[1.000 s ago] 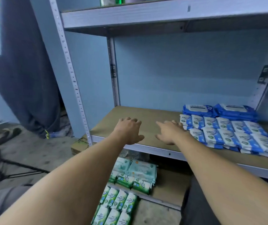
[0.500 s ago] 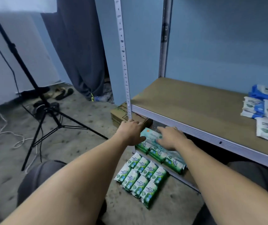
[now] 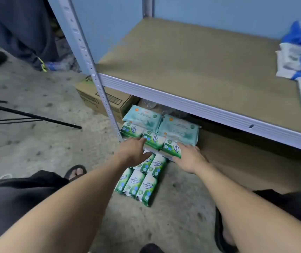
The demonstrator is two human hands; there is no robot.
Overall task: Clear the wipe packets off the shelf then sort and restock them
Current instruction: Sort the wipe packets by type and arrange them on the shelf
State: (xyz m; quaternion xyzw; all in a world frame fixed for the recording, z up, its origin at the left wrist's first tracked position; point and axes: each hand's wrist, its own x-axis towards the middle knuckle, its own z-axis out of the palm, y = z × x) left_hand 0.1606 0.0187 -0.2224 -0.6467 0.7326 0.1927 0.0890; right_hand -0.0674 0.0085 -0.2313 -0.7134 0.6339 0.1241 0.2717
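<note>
1. Change since the earlier frame: both hands have dropped lower in front of the bottom shelf and now meet the front row of green packets.
2. Floor packets [image 3: 139,181]: green and white, lying flat in two rows just before the bottom shelf. Their long axes point away from the person, tilted slightly right. "Pine Antibacterial" can be read along the length; the smaller print is too fine to read.
3. Left hand [image 3: 133,152]: released, fingers fairly straight, tips touching the middle packet of the row.
4. Right hand [image 3: 189,157]: released, fingers spread against the right-hand packet. No closed grip shows.
5. Front row of green packets [image 3: 154,141]: three side by side on the bottom shelf's front edge. The row runs from far left to near right, with the same lettering running up each face.
6. Teal packs [image 3: 179,128]: two larger ones, directly behind the row. Their long axes follow the shelf front; the writing is blurred.
7. Cardboard box [image 3: 100,99]: on the floor beside the shelf post [image 3: 84,52], barcode label showing.
8. Middle shelf [image 3: 191,61]: brown board. Blue packets [image 3: 299,59] sit at its far right, blurred.
</note>
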